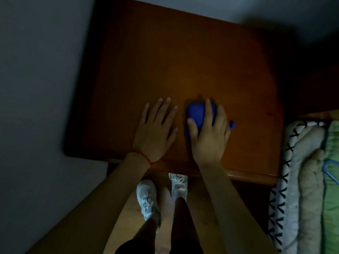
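Right hand [209, 132] is pressing blue cloth [197, 114] onto worktop [165, 61], grip flat and wide; left hand [156, 129] is resting flat, wide. Wiping is probably underway, with the far side seemingly left.

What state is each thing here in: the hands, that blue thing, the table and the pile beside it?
Left hand, flat on the table, fingers straight.
Right hand, pressing down on the blue cloth.
Blue cloth, bunched up under the right hand, on the table.
Table, wooden top, dimly lit.
Bedding, piled at the table's right.
Hanger, lying on the bedding.
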The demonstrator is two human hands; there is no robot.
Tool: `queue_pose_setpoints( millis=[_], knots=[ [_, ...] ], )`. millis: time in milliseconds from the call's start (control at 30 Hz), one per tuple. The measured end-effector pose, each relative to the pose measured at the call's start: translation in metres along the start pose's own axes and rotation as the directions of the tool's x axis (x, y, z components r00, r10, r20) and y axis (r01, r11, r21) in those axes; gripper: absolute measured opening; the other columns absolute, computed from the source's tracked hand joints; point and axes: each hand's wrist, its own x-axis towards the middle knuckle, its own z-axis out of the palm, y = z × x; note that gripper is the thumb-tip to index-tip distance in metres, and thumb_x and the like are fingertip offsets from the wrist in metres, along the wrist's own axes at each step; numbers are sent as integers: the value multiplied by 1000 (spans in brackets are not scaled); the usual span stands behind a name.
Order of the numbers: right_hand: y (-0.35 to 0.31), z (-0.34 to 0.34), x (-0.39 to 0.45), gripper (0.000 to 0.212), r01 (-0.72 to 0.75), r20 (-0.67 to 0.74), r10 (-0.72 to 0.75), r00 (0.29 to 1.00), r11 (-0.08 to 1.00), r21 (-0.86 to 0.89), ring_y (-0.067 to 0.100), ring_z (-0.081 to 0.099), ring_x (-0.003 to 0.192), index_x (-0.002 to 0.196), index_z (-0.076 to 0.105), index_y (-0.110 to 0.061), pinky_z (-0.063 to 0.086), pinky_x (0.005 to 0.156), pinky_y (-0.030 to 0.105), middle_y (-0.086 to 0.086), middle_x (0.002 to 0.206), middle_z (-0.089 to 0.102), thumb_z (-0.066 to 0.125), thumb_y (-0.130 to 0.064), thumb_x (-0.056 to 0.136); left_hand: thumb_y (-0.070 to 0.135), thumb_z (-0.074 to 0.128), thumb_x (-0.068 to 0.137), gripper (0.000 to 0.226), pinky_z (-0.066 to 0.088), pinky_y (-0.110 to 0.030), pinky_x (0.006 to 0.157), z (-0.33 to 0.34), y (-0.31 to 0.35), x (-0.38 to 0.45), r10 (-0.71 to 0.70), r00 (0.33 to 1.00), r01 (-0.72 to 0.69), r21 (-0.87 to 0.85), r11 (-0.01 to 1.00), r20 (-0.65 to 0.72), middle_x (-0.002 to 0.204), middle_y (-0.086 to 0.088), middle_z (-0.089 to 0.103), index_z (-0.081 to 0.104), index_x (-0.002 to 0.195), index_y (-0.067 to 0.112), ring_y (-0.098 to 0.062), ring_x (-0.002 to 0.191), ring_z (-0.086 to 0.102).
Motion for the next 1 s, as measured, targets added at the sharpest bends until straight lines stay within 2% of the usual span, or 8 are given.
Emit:
queue_pose_setpoints(
  millis=[133,200,300,367,600,733,833,1000],
  knots=[
    [5,3,-76,63,-23,39,25,999,998,-54,26,27,128,140,27,-21,34,100,51,8,142,23,19,-59,91,36,35,93,52,19,-50,108,-5,-10,-8,17,1000,-17,-18,1000,-10,141,-19,44,49,134,6,-32,132,33],
    [-6,7,-64,62,-54,16,54,998,998,-25,28,29,129,139,29,-20,33,101,51,9,143,28,26,-57,90,36,36,93,51,19,-52,107,-8,-19,-18,-20,999,20,3,1000,-26,141,-19,44,49,133,7,-33,132,33],
    [-31,13,-22,60,-2,-8,2,1000,1000,11,31,34,131,139,32,-19,31,103,49,15,143,37,33,-53,89,35,37,93,51,15,-50,107,-10,-34,-30,-53,997,54,9,999,-54,140,-20,45,47,134,8,-33,131,30],
    [-38,17,-10,60,-3,-15,3,1000,1000,22,31,34,132,140,31,-19,30,104,48,15,144,36,34,-52,90,35,37,93,50,13,-50,107,-8,-38,-34,-47,997,47,11,999,-63,141,-20,44,42,136,10,-33,131,29],
    [-32,19,-79,62,4,40,-3,999,999,-36,26,26,128,139,29,-20,29,101,48,8,142,23,33,-54,88,35,35,94,48,15,-51,108,-10,-38,-34,-60,996,59,-27,998,-61,142,-19,43,39,136,12,-33,132,29],
    [-43,18,-15,62,34,23,-34,999,999,-7,32,34,132,140,30,-20,31,103,51,14,144,35,32,-54,88,36,37,93,50,15,-51,107,-10,-39,-34,-58,997,57,-23,998,-41,142,-19,43,45,135,10,-34,132,31],
    [-48,18,16,63,-11,0,11,1000,1000,25,31,30,135,142,27,-19,26,107,51,14,148,31,30,-54,90,35,39,92,51,16,-51,107,-10,-39,-35,-51,998,50,-25,998,-46,142,-19,43,47,135,9,-33,132,30],
    [-37,15,-54,63,-3,50,5,999,999,-46,28,31,129,140,27,-20,30,101,48,14,143,34,31,-55,88,36,36,93,49,16,-52,107,-11,-39,-35,-56,998,55,-26,998,-35,142,-19,43,38,136,12,-32,133,28]
  ],
)
